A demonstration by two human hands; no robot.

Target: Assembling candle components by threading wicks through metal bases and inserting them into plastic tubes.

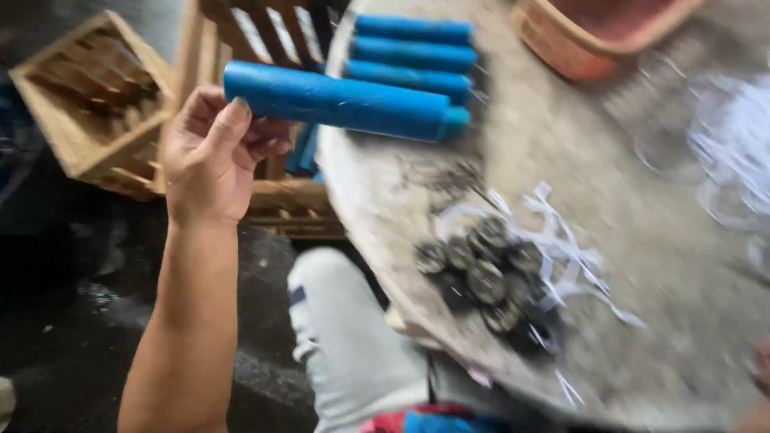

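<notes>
- Left hand clenched round one end of a blue tube, held level over the edge of the table; three more tubes lie just behind it
- Right hand barely shows at the frame's edge; grip impossible to tell
- Dark discs heaped among white paper strips; wooden crates on the floor

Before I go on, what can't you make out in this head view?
- Right hand: cut off by the right edge, grip unknown.
- Dark round pieces on the table: motion blur hides what they are.
- Wooden crate: contents blurred and shadowed.
- Blue tube in the left hand: far end blurred.
</notes>
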